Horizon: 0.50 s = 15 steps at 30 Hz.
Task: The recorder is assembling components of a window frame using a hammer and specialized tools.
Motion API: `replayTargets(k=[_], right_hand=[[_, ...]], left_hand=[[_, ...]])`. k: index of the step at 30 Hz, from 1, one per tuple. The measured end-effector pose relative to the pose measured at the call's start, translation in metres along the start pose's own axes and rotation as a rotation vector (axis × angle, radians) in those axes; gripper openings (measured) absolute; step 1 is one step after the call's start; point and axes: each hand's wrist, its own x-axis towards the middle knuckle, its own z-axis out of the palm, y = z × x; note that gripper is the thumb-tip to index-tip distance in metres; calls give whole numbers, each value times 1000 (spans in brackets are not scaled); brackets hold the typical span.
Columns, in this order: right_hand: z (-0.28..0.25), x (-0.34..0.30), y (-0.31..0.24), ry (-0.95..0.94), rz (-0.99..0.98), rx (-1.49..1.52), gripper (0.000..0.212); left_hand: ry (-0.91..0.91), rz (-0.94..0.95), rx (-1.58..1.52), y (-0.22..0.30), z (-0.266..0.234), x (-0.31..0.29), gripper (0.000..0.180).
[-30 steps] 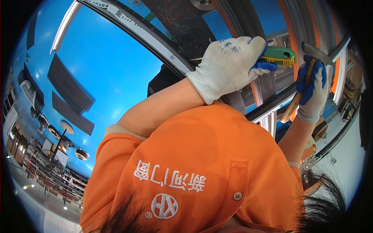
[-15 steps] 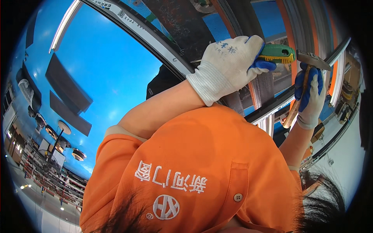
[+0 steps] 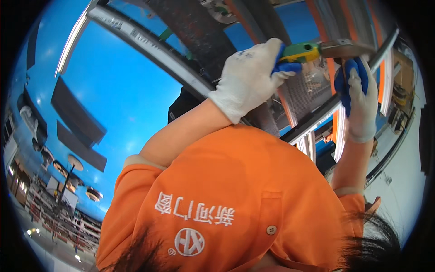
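My left hand [image 3: 253, 72], in a white knit glove with blue-coated fingers, is closed around the green and yellow handle [image 3: 297, 53] of a hand tool. The handle's end, with a hanging hole, points right; the tool's working end is hidden by the hand, so its kind cannot be made out. My right hand [image 3: 358, 90], gloved alike, grips a hammer [image 3: 346, 49] by its wooden shaft, close under the head. The hammer's face meets the handle's end in the picture; whether they truly touch is unclear. Both hands are above a dark-framed assembly [image 3: 195, 84].
A blue work surface [image 3: 131, 81] spreads on the left, with dark flat strips [image 3: 74, 109] lying on it. Grey and orange bars [image 3: 290, 106] run beneath my hands. Farther left are a fan-like stand [image 3: 74, 163] and racks of stock [image 3: 54, 204].
The hammer head has swung left against the end of the green and yellow handle, and is slightly blurred. Both hands sit a little farther left in the picture, still gripping their tools.
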Motion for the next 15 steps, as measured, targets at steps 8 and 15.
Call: replayTargets(k=[8,15], right_hand=[[-45,26,37,61,320,712,47],[0,11,36,0,298,502,55]], left_hand=[[-52,-52,-33,4,-5,8,36],[-96,-154,31,6,1,5,43]])
